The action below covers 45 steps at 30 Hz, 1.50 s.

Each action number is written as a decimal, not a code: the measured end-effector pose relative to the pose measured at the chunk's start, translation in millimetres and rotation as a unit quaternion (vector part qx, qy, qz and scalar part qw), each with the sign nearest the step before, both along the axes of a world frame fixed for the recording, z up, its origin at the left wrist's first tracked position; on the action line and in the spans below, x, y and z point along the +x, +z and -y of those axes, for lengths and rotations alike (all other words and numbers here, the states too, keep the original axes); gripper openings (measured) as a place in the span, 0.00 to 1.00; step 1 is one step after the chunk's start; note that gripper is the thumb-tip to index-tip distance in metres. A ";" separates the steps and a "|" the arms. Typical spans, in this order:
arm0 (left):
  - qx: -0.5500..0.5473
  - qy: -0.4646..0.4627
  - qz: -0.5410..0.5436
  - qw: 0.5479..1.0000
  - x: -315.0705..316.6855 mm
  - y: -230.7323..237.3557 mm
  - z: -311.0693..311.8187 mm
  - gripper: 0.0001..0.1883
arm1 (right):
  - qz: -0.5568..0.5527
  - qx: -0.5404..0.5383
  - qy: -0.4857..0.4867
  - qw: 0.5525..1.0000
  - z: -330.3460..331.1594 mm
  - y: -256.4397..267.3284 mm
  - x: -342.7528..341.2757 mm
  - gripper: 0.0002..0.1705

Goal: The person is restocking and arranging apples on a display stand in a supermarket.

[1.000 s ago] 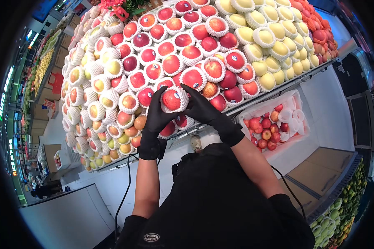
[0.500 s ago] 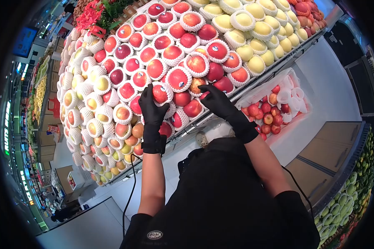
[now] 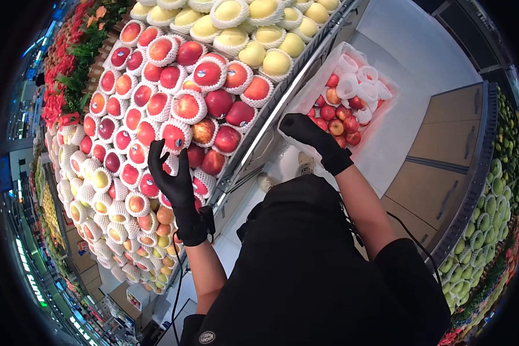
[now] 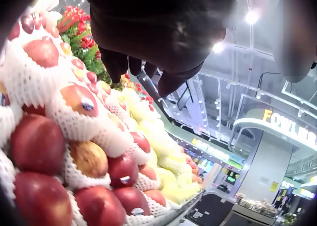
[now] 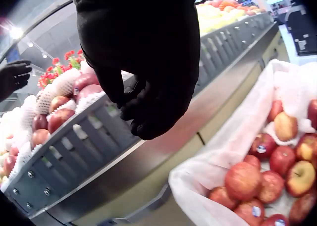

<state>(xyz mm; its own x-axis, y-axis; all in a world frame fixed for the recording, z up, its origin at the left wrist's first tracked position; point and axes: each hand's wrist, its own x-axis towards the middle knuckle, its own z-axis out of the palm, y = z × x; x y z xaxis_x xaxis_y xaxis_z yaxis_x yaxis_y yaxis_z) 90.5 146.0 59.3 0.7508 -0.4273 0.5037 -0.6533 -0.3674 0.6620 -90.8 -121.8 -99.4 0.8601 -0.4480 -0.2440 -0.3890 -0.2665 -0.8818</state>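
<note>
My left hand (image 3: 176, 181), in a black glove, is over the sloping display of red apples, thumb and fingers spread with nothing between them. Just beyond its fingertips sits a red apple (image 3: 173, 135) in a white foam net with a blue sticker. Bare red apples (image 3: 213, 162) lie beside the hand. My right hand (image 3: 305, 131), also gloved, hangs between the display's front edge and a box lined with white plastic (image 5: 198, 179). In the right wrist view its fingers curl loosely, with nothing seen in them. Loose red apples (image 5: 242, 180) fill part of that box.
Yellow netted fruit (image 3: 230, 37) is stacked at the display's far end. A grey slatted rail (image 5: 94, 137) runs along its front. Empty foam nets (image 3: 368, 92) lie in the box. Brown cabinets (image 3: 424, 187) and a stand of green fruit (image 3: 473, 230) are to the right.
Both hands held a netted apple together; now they are apart, and that apple sits in the display. My right hand has moved right towards the box, and the head view has turned right.
</note>
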 end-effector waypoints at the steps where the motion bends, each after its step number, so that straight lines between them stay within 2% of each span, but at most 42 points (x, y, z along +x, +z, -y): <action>1: -0.008 -0.026 -0.006 1.000 -9.2 0.5 16.3 0.27 | -0.006 -0.076 0.029 0.997 13.8 -47.8 -10.2 0.12; 2: 0.006 -0.040 -0.041 0.998 -17.9 0.5 29.8 0.25 | -0.012 -0.152 0.060 0.986 27.6 -84.1 -24.5 0.10; 4: 0.019 -0.073 -0.081 0.994 -31.5 -6.6 54.3 0.23 | -0.101 -0.166 -0.016 0.981 53.3 -99.4 -63.5 0.11; 5: 0.020 -0.090 -0.082 0.992 -37.8 -12.6 63.9 0.22 | 0.010 -0.233 -0.125 0.964 55.7 -111.3 -90.8 0.09; 6: 0.028 -0.103 -0.101 0.989 -43.2 -17.0 71.0 0.21 | -0.085 -0.217 -0.201 0.951 66.4 -130.1 -109.1 0.18; 8: 0.034 -0.132 -0.134 0.981 -56.0 -25.7 85.7 0.21 | -0.238 -0.211 -0.307 0.897 80.4 -133.3 -134.1 0.30; 11: 0.054 -0.162 -0.165 0.971 -70.8 -42.1 99.4 0.21 | -0.285 -0.140 -0.339 0.886 93.9 -154.4 -155.0 0.39; 14: 0.071 -0.187 -0.190 0.961 -81.4 -52.6 112.5 0.22 | -0.281 -0.129 -0.376 0.873 93.2 -169.5 -150.7 0.42; 15: 0.078 -0.196 -0.196 0.958 -83.6 -54.6 115.9 0.23 | -0.323 -0.109 -0.388 0.857 96.0 -160.3 -142.8 0.40; 18: 0.116 -0.209 -0.194 0.952 -93.2 -56.9 124.6 0.24 | -0.286 -0.092 -0.382 0.874 102.4 -152.2 -143.0 0.42; 19: 0.119 -0.212 -0.196 0.950 -94.5 -57.0 125.8 0.24 | -0.210 -0.063 -0.405 0.888 101.0 -146.5 -144.2 0.45; 22: 0.117 -0.213 -0.208 0.947 -94.4 -58.8 128.2 0.24 | -0.089 -0.106 -0.387 0.912 99.7 -123.0 -131.1 0.47; 23: 0.115 -0.213 -0.213 0.947 -94.3 -59.4 128.5 0.24 | -0.016 -0.141 -0.375 0.916 102.8 -135.9 -127.1 0.47; 26: 0.103 -0.215 -0.234 0.942 -96.6 -55.4 132.8 0.24 | -0.009 -0.209 -0.351 0.913 125.7 -100.4 -99.8 0.45; 27: 0.096 -0.216 -0.233 0.943 -96.6 -55.1 134.1 0.24 | -0.025 -0.259 -0.372 0.891 132.7 -90.5 -89.6 0.43; 30: 0.077 -0.221 -0.234 0.944 -97.5 -55.1 137.7 0.23 | -0.140 -0.278 -0.358 0.880 153.9 -63.1 -70.4 0.42; 31: 0.073 -0.224 -0.239 0.942 -98.4 -55.1 138.3 0.23 | -0.157 -0.262 -0.348 0.886 159.3 -67.2 -67.9 0.39; 33: 0.067 -0.227 -0.251 0.939 -98.9 -55.6 136.7 0.23 | -0.111 -0.195 -0.370 0.901 170.0 -106.5 -70.1 0.38; 35: 0.060 -0.225 -0.252 0.939 -97.3 -56.7 135.0 0.23 | -0.041 -0.162 -0.402 0.900 171.4 -109.6 -73.2 0.38; 38: 0.059 -0.222 -0.266 0.936 -94.9 -59.2 134.5 0.22 | 0.059 -0.128 -0.379 0.915 160.4 -77.9 -82.0 0.37; 39: 0.063 -0.224 -0.277 0.932 -93.1 -61.7 136.4 0.22 | 0.096 -0.095 -0.365 0.921 147.8 -46.8 -83.6 0.38; 42: 0.058 -0.231 -0.329 0.914 -92.4 -64.2 149.5 0.23 | 0.102 -0.004 -0.297 0.950 127.2 -20.8 -79.4 0.39; 43: 0.053 -0.241 -0.347 0.905 -91.7 -65.0 155.5 0.23 | 0.109 -0.005 -0.264 0.958 118.1 -7.9 -76.8 0.38; 45: 0.075 -0.248 -0.385 0.886 -88.0 -67.2 164.7 0.27 | 0.178 0.070 -0.198 0.961 98.8 14.1 -68.9 0.36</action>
<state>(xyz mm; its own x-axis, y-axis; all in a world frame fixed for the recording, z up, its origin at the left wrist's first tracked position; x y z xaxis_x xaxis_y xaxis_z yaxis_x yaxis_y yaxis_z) 2.5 -18.7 -7.8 0.5484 -0.8197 -0.1656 -0.1352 -0.2823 0.9497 -159.7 -220.6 -85.3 0.6691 -0.7416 -0.0484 -0.1026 -0.0277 -0.9943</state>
